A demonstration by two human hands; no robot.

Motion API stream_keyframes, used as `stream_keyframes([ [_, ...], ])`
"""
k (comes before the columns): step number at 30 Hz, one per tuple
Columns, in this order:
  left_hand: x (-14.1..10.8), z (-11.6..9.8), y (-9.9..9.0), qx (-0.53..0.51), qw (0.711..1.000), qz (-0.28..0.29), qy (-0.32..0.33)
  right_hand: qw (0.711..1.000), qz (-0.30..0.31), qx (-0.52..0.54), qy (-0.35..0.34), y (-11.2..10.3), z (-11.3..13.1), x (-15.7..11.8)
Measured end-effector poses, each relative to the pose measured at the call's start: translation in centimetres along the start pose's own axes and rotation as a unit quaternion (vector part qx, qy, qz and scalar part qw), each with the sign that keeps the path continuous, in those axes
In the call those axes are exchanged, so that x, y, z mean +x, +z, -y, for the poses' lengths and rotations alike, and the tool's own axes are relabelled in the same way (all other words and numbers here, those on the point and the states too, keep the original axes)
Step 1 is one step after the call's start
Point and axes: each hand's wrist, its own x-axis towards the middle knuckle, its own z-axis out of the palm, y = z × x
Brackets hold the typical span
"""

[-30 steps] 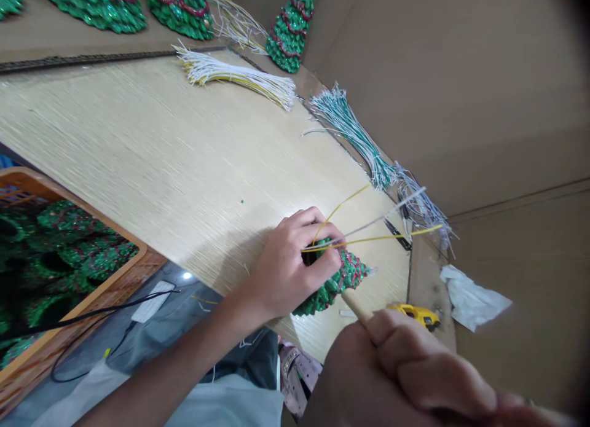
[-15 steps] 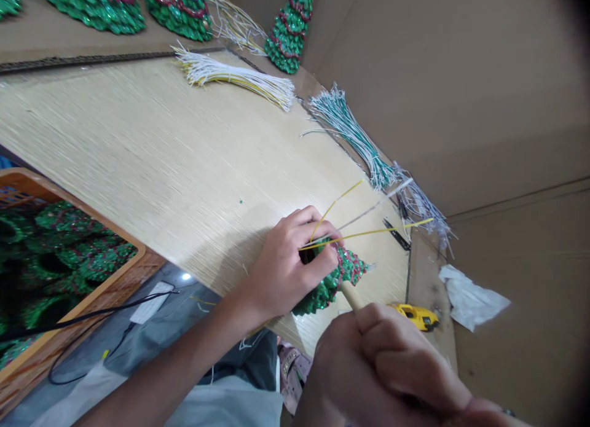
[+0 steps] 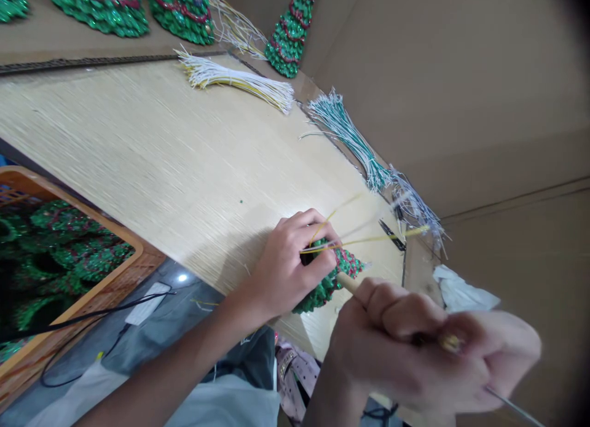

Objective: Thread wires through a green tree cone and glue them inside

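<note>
While left hand (image 3: 288, 270) stays clamped on green glitter cone tree (image 3: 329, 282), right hand (image 3: 396, 341), now higher, grips pale wooden dowel (image 3: 346, 283).

Room log | we record: walls: tan cardboard sheets (image 3: 483, 95), a long seam running across them at right | furniture: pale wood-grain tabletop (image 3: 138, 169), a dark strip along its far edge | lower left: grey surface (image 3: 92, 359), type unclear, black cable (image 3: 87, 322) lying across it | light: soft, even, one small glint on the grey
</note>
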Motion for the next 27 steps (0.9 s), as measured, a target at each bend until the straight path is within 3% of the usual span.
stream_keyframes([
  [3, -0.1, 0.0, 0.1, 0.003, 1.0, -0.009, -0.003, 0.968, -0.198, 0.148, 0.039, 0.3, -0.8, 0.4],
  [5, -0.2, 0.0, 0.2, 0.006, 1.0, -0.008, 0.003, 0.945, -0.239, 0.208, 0.076, 0.1, -1.3, 0.8],
  [7, -0.3, 0.1, 0.2, 0.009, 1.0, -0.004, 0.007, 0.937, -0.235, 0.238, 0.1, -0.4, -1.7, 1.4],
  [10, -0.4, 0.2, 0.2, 0.014, 1.0, 0.003, 0.004, 0.949, -0.174, 0.224, 0.138, -1.4, -1.8, 2.2],
  [14, -0.8, 0.1, -0.1, -0.008, 1.0, 0.005, 0.007, 0.985, 0.014, 0.028, 0.171, -3.3, -1.4, 1.5],
  [18, -1.9, 0.0, -0.5, -0.062, 0.992, -0.103, -0.026, 0.965, 0.174, -0.112, 0.159, -5.0, -1.4, -1.0],
  [20, -2.7, 0.1, -0.6, -0.121, 0.979, -0.155, -0.053, 0.963, 0.195, -0.118, 0.145, -5.5, -1.8, -2.2],
  [22, -3.5, 0.1, -0.6, -0.174, 0.967, -0.171, -0.072, 0.965, 0.192, -0.109, 0.144, -5.7, -2.1, -3.1],
  [24, -4.3, 0.2, -0.6, -0.179, 0.97, -0.152, -0.065, 0.968, 0.181, -0.098, 0.144, -5.6, -2.4, -3.9],
  [27, -4.8, -0.1, -0.7, -0.104, 0.99, -0.09, -0.036, 0.974, 0.161, -0.091, 0.133, -5.2, -2.6, -4.6],
])
